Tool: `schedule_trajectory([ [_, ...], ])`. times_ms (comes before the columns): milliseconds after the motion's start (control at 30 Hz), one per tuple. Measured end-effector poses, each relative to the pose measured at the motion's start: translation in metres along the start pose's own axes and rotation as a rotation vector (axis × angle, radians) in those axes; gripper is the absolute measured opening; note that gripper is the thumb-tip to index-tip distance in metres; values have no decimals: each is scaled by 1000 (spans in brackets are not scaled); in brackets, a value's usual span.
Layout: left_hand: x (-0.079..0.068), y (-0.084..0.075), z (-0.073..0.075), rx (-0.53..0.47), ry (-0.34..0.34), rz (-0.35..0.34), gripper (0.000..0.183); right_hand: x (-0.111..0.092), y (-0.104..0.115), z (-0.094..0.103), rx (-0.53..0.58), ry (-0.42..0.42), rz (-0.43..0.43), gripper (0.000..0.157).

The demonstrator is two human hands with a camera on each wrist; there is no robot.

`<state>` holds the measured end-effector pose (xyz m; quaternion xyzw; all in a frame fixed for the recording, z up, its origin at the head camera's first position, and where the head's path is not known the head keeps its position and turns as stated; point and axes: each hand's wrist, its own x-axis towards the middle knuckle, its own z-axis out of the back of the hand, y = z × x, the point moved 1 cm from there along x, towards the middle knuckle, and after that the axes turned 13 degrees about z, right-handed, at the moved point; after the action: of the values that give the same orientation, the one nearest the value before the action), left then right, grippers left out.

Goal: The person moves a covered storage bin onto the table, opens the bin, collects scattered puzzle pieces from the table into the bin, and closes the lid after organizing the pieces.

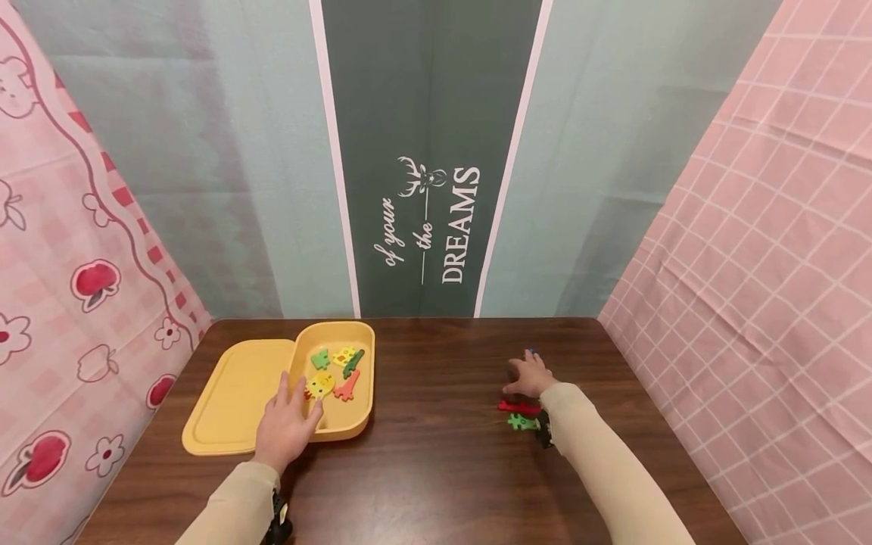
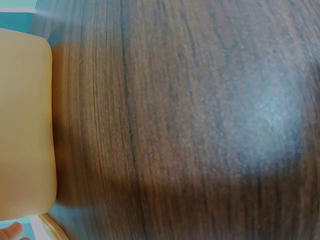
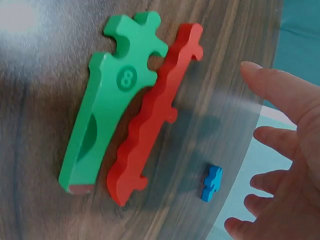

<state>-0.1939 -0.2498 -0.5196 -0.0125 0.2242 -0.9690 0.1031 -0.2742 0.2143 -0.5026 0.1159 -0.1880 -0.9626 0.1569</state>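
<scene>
My left hand (image 1: 289,424) is over the near left rim of a yellow plastic box (image 1: 368,412), fingers spread. Inside lie a yellow round piece with a face (image 1: 322,384), an orange-red piece (image 1: 347,386), a green piece (image 1: 320,359), a spotted yellow piece (image 1: 344,356) and a dark green long piece (image 1: 353,364). On the right, my right hand (image 1: 531,376) hovers with fingers apart, holding nothing. Below it on the table are a small blue piece (image 3: 212,183), a wavy red piece (image 3: 150,115) and a green piece marked 8 (image 3: 107,95).
A yellow lid (image 1: 238,397) lies flat on the table, left of the box. The brown wood-grain table (image 1: 436,454) meets a grey-green curtain (image 1: 422,91) at the back. Pink cloths hang along the left and right sides.
</scene>
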Motion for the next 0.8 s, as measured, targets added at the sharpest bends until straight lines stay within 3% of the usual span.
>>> schedule_trajectory([
  [433,2,0,0,-5,-4,9,66,-5,-16,7,9,-7,-28,71],
  [800,-1,0,0,-14,5,20,66,-9,-34,5,12,-35,-101,70],
])
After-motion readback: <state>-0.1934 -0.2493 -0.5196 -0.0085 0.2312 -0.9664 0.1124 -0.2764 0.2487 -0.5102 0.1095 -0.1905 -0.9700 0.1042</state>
